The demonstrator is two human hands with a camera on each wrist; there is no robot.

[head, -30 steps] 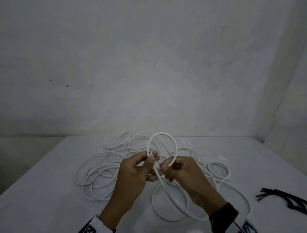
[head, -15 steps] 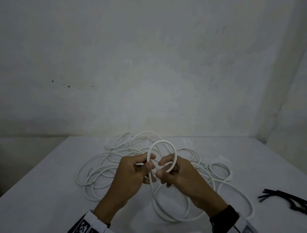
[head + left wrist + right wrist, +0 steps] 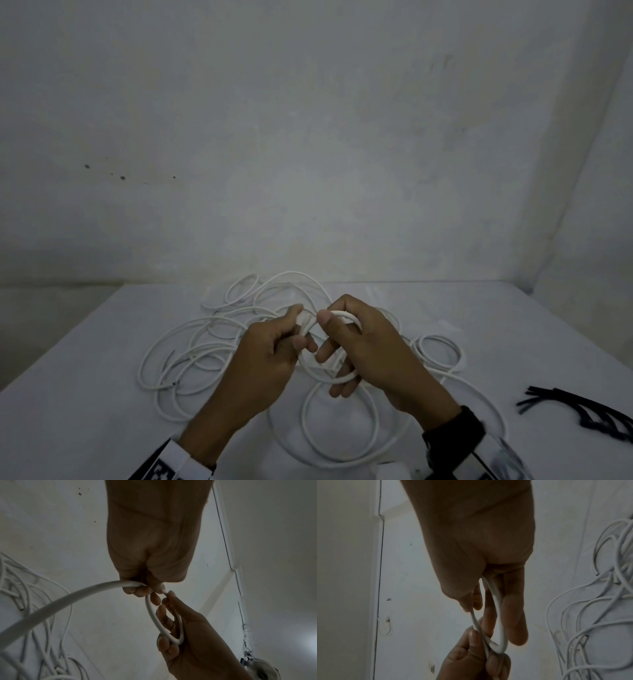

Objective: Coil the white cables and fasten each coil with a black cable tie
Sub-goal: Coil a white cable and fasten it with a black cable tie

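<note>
Both the left hand [image 3: 270, 353] and right hand [image 3: 370, 346] grip a small loop of springy, light white cable [image 3: 337, 378], best pinched where its turns cross.

The cable loop [image 3: 329, 371] is plain white, same as the loose cables [image 3: 191, 346] heaped behind it. They lie on a white table [image 3: 85, 394], so white sits on white. Near the table's right edge the cable ties [image 3: 589, 411] are solid black. A black cuff [image 3: 455, 431] shows, and a black-and-white checked wrist band [image 3: 164, 467]. The wall [image 3: 308, 137] is greyish white with a few dark specks.
</note>
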